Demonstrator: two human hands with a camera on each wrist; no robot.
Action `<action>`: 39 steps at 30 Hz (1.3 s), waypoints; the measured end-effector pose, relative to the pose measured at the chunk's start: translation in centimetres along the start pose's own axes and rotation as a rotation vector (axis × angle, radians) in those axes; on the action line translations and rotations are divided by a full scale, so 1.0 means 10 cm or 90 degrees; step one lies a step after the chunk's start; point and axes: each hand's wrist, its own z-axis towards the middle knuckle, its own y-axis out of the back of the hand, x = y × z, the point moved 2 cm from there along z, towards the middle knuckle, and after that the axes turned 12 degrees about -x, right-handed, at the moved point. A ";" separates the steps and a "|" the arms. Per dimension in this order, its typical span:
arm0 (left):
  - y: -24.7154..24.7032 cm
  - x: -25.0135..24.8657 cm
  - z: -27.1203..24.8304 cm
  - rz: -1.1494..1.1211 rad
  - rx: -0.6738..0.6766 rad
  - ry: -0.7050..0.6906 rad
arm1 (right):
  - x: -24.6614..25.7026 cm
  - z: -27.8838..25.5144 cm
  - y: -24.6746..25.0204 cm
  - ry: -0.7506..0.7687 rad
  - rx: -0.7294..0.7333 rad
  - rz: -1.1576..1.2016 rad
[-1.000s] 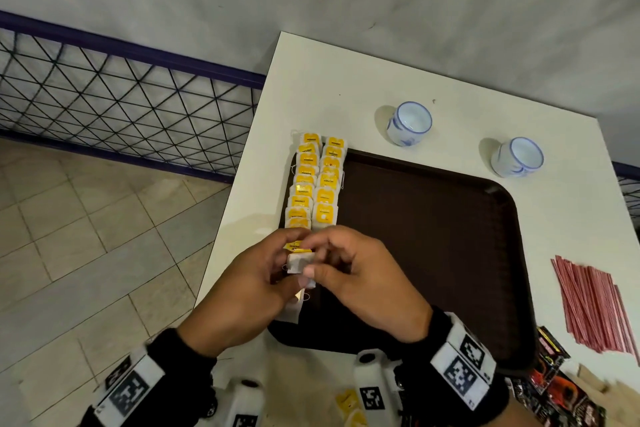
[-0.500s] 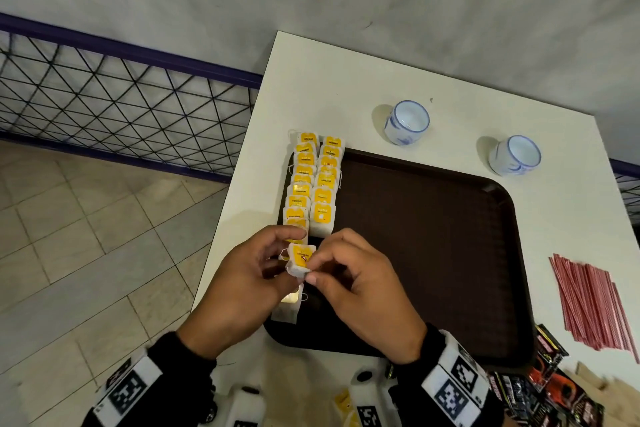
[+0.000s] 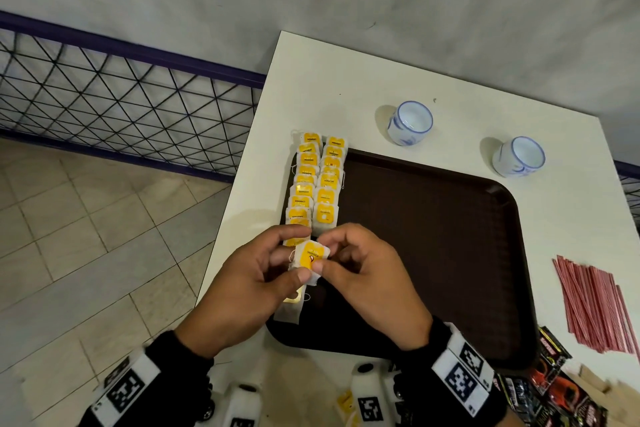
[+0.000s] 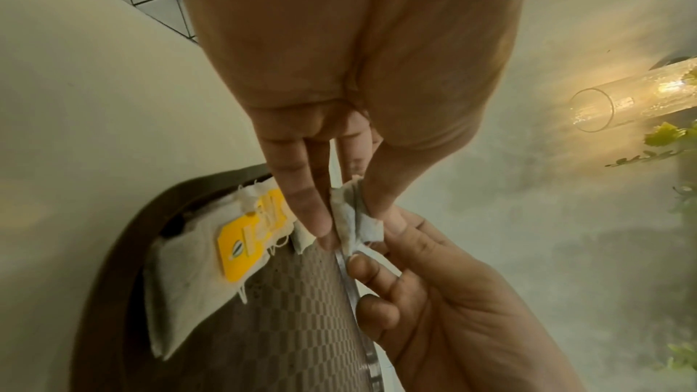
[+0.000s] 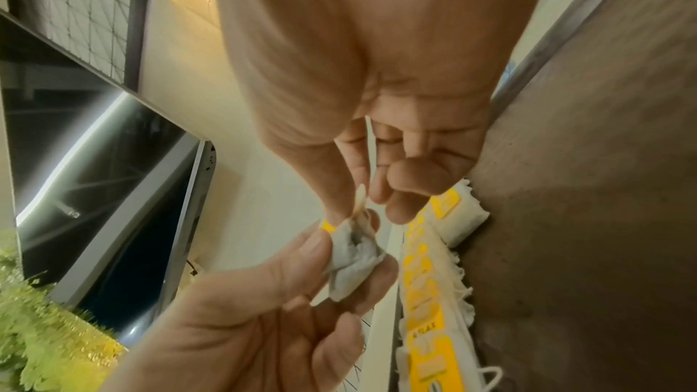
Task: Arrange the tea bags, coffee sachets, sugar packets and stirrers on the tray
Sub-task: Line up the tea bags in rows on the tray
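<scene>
1. Both hands are pinching one tea bag (image 3: 309,262) in the air, just above the near-left part of the tray (image 3: 433,253). The left hand (image 3: 242,291) is gripping it with thumb and fingers; the right hand (image 3: 363,274) is nipping its right edge with thumb and forefinger.
2. Two rows of tea bags (image 3: 317,180) are lying along the tray's left edge. One loose bag (image 4: 196,276) is lying flat below the hands.
3. Handling, as a judgement: the bag looks light, soft and crumpling under the fingers, with thin paper that could tear. Better holding the paper edges or the yellow tag (image 3: 310,255), not squeezing the middle.
4. Stirrers (image 3: 595,305) and sachets (image 3: 554,388) are waiting off the tray, on the right.
</scene>
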 end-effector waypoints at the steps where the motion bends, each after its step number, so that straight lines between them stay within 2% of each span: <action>1: 0.00 0.00 0.00 0.002 0.004 0.003 | 0.00 0.00 0.00 -0.005 0.005 0.007; 10: -0.03 -0.01 0.01 -0.029 -0.036 0.033 | 0.00 -0.04 0.00 0.082 -0.071 -0.006; 15: -0.02 -0.01 0.00 -0.056 -0.035 0.050 | 0.04 -0.02 0.05 0.074 -0.040 0.054; 20: 0.04 0.05 0.00 -0.017 -0.042 0.049 | 0.07 0.11 0.23 -0.004 -0.035 0.141; 25: 0.17 0.06 -0.05 0.031 -0.074 0.034 | -0.11 0.31 0.33 -0.118 -0.001 -0.007; 28: 0.19 0.04 -0.07 0.052 -0.082 0.030 | -0.20 0.39 0.26 -0.163 0.044 -0.032; 32: 0.19 0.01 -0.09 0.071 -0.084 0.031 | -0.26 0.47 0.15 -0.184 0.080 -0.061; 39: 0.21 0.03 -0.10 0.082 -0.094 0.028 | -0.31 0.58 0.03 -0.196 0.064 -0.066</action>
